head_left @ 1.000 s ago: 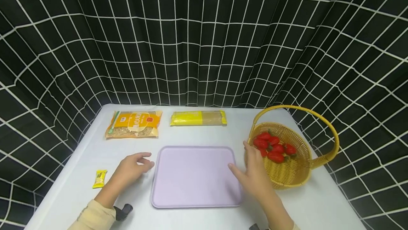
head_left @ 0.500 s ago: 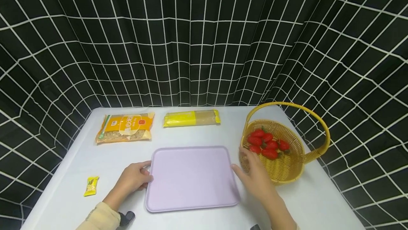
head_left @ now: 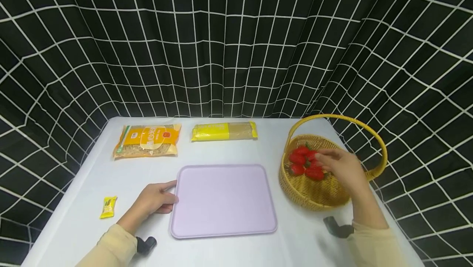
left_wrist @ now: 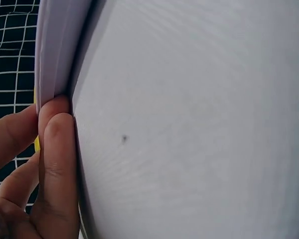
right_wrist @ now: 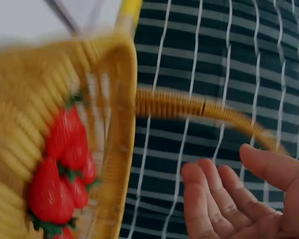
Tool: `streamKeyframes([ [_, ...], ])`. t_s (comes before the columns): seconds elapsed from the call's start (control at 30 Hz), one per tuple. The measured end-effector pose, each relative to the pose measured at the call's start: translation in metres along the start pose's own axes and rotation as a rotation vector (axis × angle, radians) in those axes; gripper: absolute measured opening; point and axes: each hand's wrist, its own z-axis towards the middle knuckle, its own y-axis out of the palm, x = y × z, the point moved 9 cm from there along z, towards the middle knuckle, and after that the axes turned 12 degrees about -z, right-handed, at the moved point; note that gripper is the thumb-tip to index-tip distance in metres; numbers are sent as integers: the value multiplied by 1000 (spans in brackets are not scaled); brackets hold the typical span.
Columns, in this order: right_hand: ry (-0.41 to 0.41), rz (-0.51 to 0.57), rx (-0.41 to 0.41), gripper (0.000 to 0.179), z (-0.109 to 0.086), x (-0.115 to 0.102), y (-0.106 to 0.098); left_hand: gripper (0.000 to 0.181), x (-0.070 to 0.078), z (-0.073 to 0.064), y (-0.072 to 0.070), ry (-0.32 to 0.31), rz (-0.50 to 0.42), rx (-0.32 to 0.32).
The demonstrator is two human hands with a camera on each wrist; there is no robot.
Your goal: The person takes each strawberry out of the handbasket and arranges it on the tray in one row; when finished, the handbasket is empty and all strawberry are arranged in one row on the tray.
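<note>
In the head view my left hand (head_left: 153, 199) is at the left edge of the pale purple tray (head_left: 223, 201). The left wrist view has the fingers under the rim of the tray (left_wrist: 60, 50) and the thumb on its other side, pinching it. My right hand (head_left: 345, 170) hovers over the right part of the yellow wicker basket (head_left: 295, 195), its fingertips near several red strawberries (head_left: 314, 171). Blurred in the right wrist view, the right hand (right_wrist: 229, 209) has loosely spread fingers and holds nothing, apart from the strawberries (right_wrist: 50, 191).
An orange bag of grain-like food (head_left: 148, 140) and a yellow pack of noodles (head_left: 224, 131) lie along the back of the white table. A small yellow wrapped packet (head_left: 108, 207) lies at left. The basket's tall handle (head_left: 351, 120) arches behind the right hand.
My left hand has reached the tray's left edge and taken hold of it. The right hand has gone from between tray and basket to above the basket's right side.
</note>
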Motion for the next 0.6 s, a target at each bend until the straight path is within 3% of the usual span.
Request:
streamKeyframes([
  [0.13, 85, 139, -156, 67, 43, 22, -5, 68, 2, 2, -1, -12, -34, -14],
  [0.3, 228, 294, -312, 46, 78, 46, 18, 68, 0, 3, -2, -16, -55, -20],
  [0.47, 397, 345, -304, 24, 96, 62, 39, 67, -4, 3, -2, -15, -74, -18],
  [0.6, 483, 350, -261, 29, 98, 68, 50, 67, -5, 2, -1, -12, -81, -23],
])
